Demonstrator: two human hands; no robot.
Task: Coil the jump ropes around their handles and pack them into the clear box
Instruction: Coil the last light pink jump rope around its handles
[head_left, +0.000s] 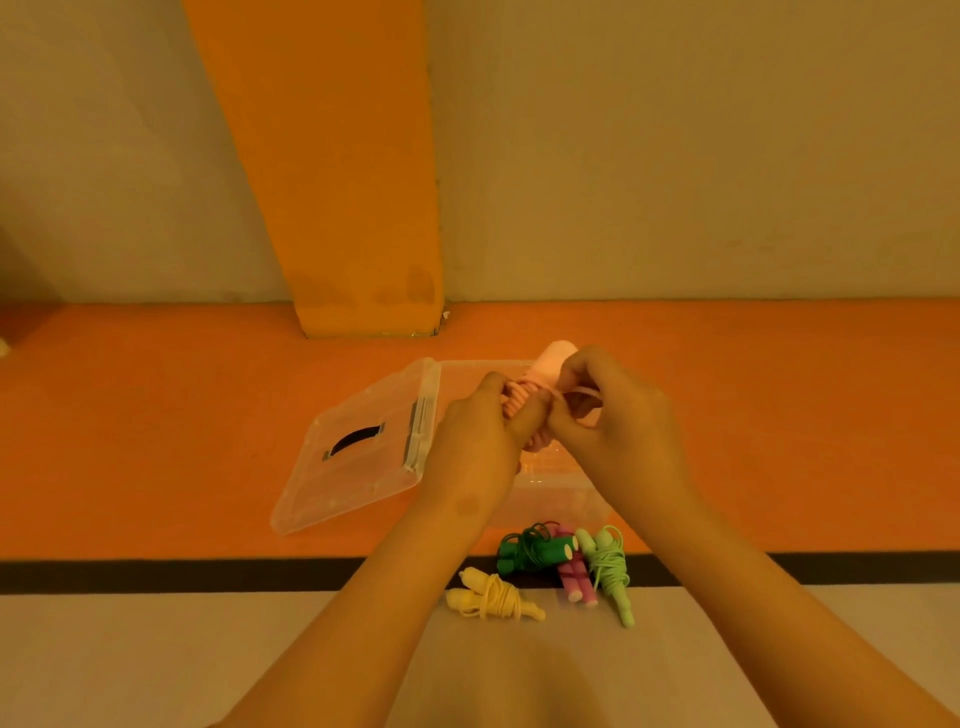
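- The pink jump rope (551, 364) is held between both hands. Its pale handles stand up past the fingertips, and its cord is wound in loops around their middle.
- The left hand (478, 441) has its fingers (493, 384) curled around the wound bundle, clamped on it. This is probably to stop the loops slipping while the end is dealt with.
- The right hand (618, 415) pinches a loose strand of the same cord between thumb and fingers (571, 375), pulled taut just beside the left thumb. It looks like the last turn or tuck of the coil, though I cannot tell whether the end is already secured.
- Directly beneath the fingers sits the clear box (561, 504). Working over it means the finished bundle would only need lowering in. I cannot make out what lies inside it.
- Its lid (358, 452) lies swung open flat to the left of the left fingers, out of the way.
- Nearer the person than the fingers, four coiled bundles lie close together on the floor (156, 441): the dark green rope (530, 551), the purple rope (574, 579), the light green rope (609, 569) and the yellow rope (491, 597). They appear wound and waiting to be packed.
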